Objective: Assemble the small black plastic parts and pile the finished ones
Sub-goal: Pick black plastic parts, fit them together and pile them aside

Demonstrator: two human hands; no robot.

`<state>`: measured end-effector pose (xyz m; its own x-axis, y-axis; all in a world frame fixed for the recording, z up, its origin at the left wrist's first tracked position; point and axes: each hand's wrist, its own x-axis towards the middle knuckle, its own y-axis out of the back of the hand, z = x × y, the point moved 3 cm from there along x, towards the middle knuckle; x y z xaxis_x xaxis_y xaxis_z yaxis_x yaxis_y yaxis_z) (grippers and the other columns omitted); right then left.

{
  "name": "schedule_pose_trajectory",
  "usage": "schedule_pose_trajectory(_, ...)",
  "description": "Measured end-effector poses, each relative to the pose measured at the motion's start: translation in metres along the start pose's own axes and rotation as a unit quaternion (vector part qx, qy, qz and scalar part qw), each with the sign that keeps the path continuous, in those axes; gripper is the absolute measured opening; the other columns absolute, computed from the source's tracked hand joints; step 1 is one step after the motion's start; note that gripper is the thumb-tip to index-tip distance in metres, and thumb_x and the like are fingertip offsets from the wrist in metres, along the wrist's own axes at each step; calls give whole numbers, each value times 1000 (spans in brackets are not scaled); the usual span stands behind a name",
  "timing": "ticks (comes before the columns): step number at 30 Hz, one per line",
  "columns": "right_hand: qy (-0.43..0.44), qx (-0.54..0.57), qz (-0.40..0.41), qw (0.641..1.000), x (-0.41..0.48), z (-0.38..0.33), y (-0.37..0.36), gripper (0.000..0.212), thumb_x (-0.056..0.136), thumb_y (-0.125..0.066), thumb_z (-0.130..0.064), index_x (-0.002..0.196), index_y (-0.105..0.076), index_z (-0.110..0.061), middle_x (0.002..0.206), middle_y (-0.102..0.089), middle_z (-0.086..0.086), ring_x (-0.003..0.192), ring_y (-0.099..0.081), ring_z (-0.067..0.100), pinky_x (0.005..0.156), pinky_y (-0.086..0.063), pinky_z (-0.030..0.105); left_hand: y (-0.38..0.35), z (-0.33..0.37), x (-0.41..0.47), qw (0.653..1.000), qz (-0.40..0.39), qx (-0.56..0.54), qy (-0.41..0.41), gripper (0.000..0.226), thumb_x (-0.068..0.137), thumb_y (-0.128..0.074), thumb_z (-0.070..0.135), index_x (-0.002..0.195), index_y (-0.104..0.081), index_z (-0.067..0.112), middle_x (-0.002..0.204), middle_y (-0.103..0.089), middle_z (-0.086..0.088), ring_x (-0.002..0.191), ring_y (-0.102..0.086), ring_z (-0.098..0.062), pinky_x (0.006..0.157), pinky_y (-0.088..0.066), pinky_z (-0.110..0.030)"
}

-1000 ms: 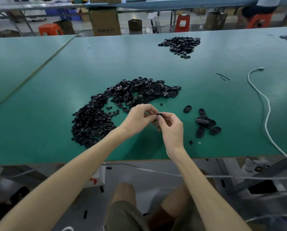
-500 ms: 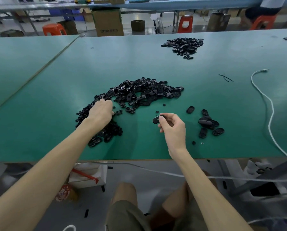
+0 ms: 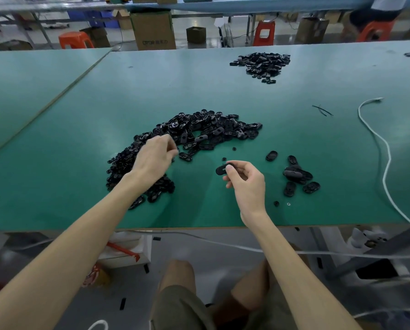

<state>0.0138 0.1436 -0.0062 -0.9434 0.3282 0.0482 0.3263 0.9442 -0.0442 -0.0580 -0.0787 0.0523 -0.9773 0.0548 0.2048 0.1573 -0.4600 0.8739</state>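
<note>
Well, the matt green counter [image 3: 294, 139] fills most of my view. Beyond its far edge stand a brown cardboard box [image 3: 153, 29] and orange plastic stools [image 3: 74, 40] on a grey floor. A thin white cable [image 3: 387, 163] snakes down the counter's right side and off its near edge.

My right grip [image 3: 246, 184] hovers above the middle of the counter, toward the near edge. Thumb and forefinger pinch a smooth oval black plastic part [image 3: 220, 169] by one end, and the other fingers are loosely curled.

My left grip [image 3: 154, 160] hangs over the big curved heap of glossy black plastic parts [image 3: 211, 129] at the counter's centre. Its fingers are drawn together at the tips, but it is blurred, so I cannot tell whether it holds anything.

Just right of the right grip lies a small cluster of rounded black oval pieces [image 3: 296, 175], a few stacked on one another. A tiny black round bit [image 3: 276, 203] and a white ring [image 3: 288, 204] lie near it, closer to the near edge. Another loose pile of black parts [image 3: 261, 64] sits close to the far edge.
</note>
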Motion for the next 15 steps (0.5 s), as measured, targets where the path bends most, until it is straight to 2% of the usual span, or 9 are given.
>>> schedule_pose_trajectory(3, 0, 7, 1, 1000, 0, -1, 0, 10, 100, -63, -5, 105, -71, -9, 89, -77, 4, 73, -72, 10, 63, -55, 21, -12, 24, -8, 981, -65, -185, 1, 8, 100, -66, 15, 93, -62, 15, 78, -73, 0, 69, -72, -13, 62, -46, -17)
schedule_pose_trajectory(5, 2, 10, 5, 1000, 0, -1, 0, 10, 100, -63, -5, 106, -71, -8, 90, -77, 5, 74, -73, 12, 63, -55, 21, -24, 40, -15, 962, -88, -259, -22, 10, 98, -67, 12, 91, -61, 15, 80, -74, -2, 66, -74, -15, 56, -43, -15)
schedule_pose_trajectory(7, 5, 12, 11, 1000, -1, -2, 1, 10, 100, -63, -5, 106, -70, -8, 91, -77, 6, 74, -73, 11, 63, -55, 22, -37, 52, -21, 949, -78, -304, -29, 11, 96, -69, 10, 90, -62, 15, 82, -72, -4, 67, -73, -18, 57, -43, -15)
schedule_pose_trajectory(11, 1, 16, 24, 1000, -2, -1, 3, 9, 100, -64, -7, 104, -69, -13, 93, -77, 5, 77, -74, 11, 63, -55, 20, -58, 59, -29, 914, -50, -402, 0, 14, 88, -78, 5, 92, -67, 13, 89, -71, 0, 67, -69, -7, 62, -46, -15)
schedule_pose_trajectory(15, 5, 18, 30, 999, -1, 0, 2, 7, 99, -65, -8, 102, -67, -14, 88, -76, 2, 76, -74, 12, 63, -54, 20, -71, 54, -40, 879, -24, -475, 31, 20, 86, -80, 6, 99, -69, 17, 89, -71, 1, 73, -73, -12, 67, -50, -17)
